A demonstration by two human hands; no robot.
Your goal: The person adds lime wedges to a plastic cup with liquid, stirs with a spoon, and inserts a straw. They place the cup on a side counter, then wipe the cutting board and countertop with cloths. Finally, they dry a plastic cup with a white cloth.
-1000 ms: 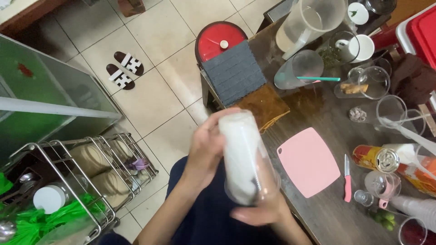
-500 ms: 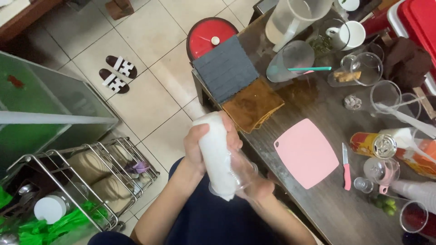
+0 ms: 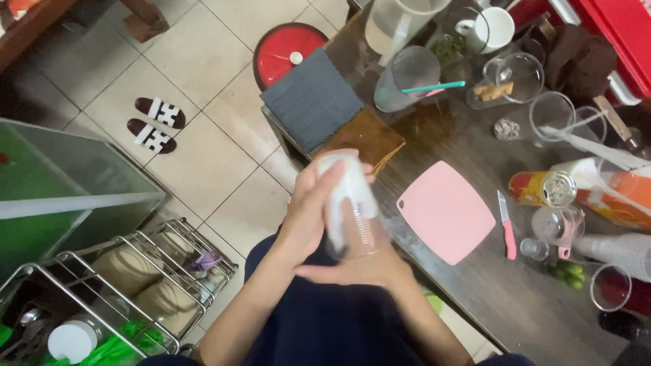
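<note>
- A cream tiled floor (image 3: 203, 169) and a dark wooden bench (image 3: 488, 298), crowded with glassware, fill the view from above, the bench running from twelve o'clock down to five o'clock.
- At centre, the left hand (image 3: 313, 207) wraps its grip closed around the white upper part of a shaker cup (image 3: 349, 207), blurred by motion, held tilted above the lap at the bench's edge.
- The right hand (image 3: 363, 268) is closed under the cup's clear ribbed base, fingers pointing toward nine o'clock.
- Just beside the cup at three o'clock, a pink cutting board (image 3: 446, 211) lies flat on the bench; a pink-handled knife (image 3: 507, 227) rests beyond it, apart from the board.
- At twelve o'clock from the hands, a grey ribbed mat (image 3: 312, 100) sits on a brown board, with a red round stool (image 3: 281, 53) behind it on the floor.
- Toward one o'clock stands a clear tumbler with a teal straw (image 3: 410, 85).
- At ten o'clock, a pair of brown-and-white sandals (image 3: 154, 124) lies on the tiles.
- At eight o'clock, a wire rack (image 3: 135, 285) holds tan bowls.
</note>
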